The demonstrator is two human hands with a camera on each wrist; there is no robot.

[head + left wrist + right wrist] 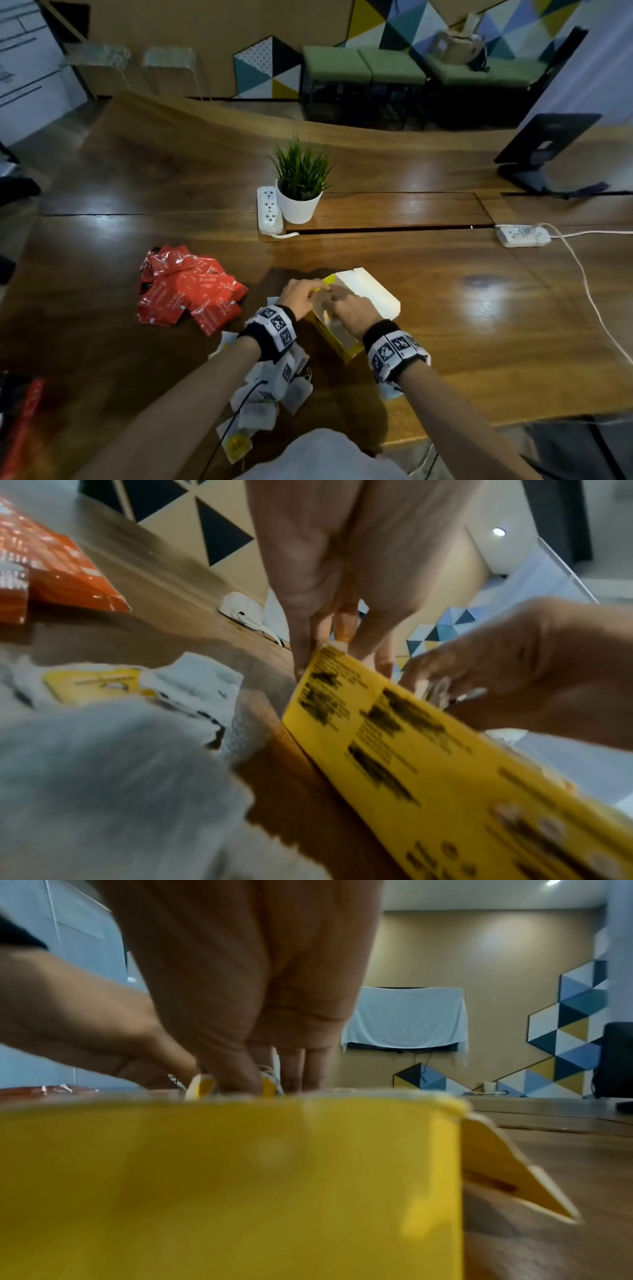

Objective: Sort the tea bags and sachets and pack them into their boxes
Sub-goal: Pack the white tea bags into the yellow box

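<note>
Yellow cardboard tea box (342, 342) w/ lid open, left hand (301, 296) pinching its rim, right hand (346, 308) fingers dipped inside, grip unclear, crinkly red sachets (186, 291) left, bare wood table (479, 308) right.

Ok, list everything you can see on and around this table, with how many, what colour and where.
yellow box: one, yellow, open, near the table's front edge, both hands at it
red sachets: a heap, too many to count, left of the box
tea bags: a heap, white with yellow tags, in front of the box under the left forearm
potted plant: one, green in a white pot, mid table
power strips: two, white, one beside the pot, one far right
tablet stand: one, dark, far right
table: one, brown wood
left hand: at the box's rim
right hand: fingers down in the box opening
</note>
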